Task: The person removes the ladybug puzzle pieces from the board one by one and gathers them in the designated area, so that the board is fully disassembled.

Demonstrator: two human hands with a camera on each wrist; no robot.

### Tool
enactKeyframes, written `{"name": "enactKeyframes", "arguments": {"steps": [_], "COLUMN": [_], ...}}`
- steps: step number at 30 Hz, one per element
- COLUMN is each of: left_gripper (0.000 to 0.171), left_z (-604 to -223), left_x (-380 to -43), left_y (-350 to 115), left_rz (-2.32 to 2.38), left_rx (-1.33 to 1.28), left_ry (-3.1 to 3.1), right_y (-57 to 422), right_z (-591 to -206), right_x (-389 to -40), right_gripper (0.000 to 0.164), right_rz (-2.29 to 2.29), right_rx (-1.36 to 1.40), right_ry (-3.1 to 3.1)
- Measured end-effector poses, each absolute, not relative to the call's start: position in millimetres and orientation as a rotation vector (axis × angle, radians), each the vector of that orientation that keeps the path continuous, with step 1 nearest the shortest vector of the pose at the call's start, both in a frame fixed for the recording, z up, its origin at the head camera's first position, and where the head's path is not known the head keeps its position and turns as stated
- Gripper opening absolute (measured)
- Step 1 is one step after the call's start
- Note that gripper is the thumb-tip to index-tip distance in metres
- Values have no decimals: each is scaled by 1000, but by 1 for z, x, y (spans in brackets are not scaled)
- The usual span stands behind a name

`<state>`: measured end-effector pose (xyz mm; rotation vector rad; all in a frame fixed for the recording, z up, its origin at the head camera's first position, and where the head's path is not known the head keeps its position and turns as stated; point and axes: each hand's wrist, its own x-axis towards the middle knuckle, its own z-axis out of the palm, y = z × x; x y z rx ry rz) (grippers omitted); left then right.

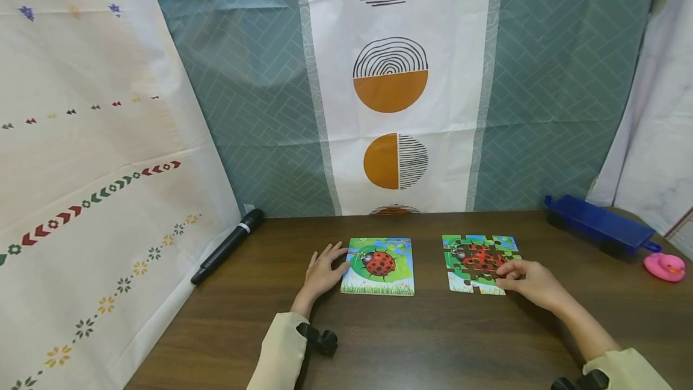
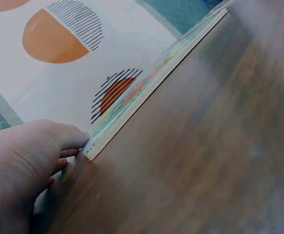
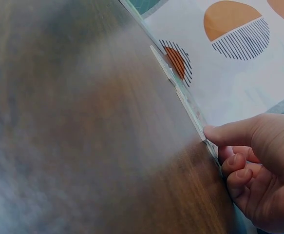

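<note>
A square ladybug picture board [image 1: 397,278] lies flat on the table, complete and thick-edged. Fingers spread, my left hand [image 1: 322,271] rests at its left edge; the left wrist view has the thumb by the near corner. To the right, ladybug jigsaw pieces [image 1: 460,283] lie in a loose square with brown table showing through gaps. My right hand [image 1: 533,284] is at the right side of this square, thumb and curled fingers pinching a piece at the edge. In the right wrist view the thumb [image 3: 229,132] presses the pieces' edge; the fingers hide part of that piece.
A black marker-shaped object [image 1: 227,247] lies along the table's left edge. At the back right stand a blue toy wagon [image 1: 601,221] and a pink rubber duck [image 1: 665,267]. Patterned cloths [image 1: 260,77] hang behind and beside the wooden table [image 1: 411,342].
</note>
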<state>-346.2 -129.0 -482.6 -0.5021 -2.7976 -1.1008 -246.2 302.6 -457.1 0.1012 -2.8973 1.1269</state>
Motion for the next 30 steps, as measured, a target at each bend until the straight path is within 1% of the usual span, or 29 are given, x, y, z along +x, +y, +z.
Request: {"name": "enactKeyframes", "arguments": {"steps": [11,16,23,30], "left_gripper": [44,44,44,44], "left_z": [-482,-482,-481,-482], "left_x": [-346,-346,-345,-344], "left_y": [-129,-129,-128,-127], "left_rz": [-1102,-1113,-1110,-1125], "left_rx": [-507,-500,-510,-505], "left_ry": [-2799,-2804,-2799,-2794], "right_y": [301,292,256,213], "right_z": [-455,-452,-447,-445], "right_x": [-245,-246,-248,-261], "right_gripper": [31,29,27,26], "right_rz": [1131,1156,1327,1401], "right_rx": [105,126,198,240], "right_ry": [-2898,-2875,-2815,-2783]}}
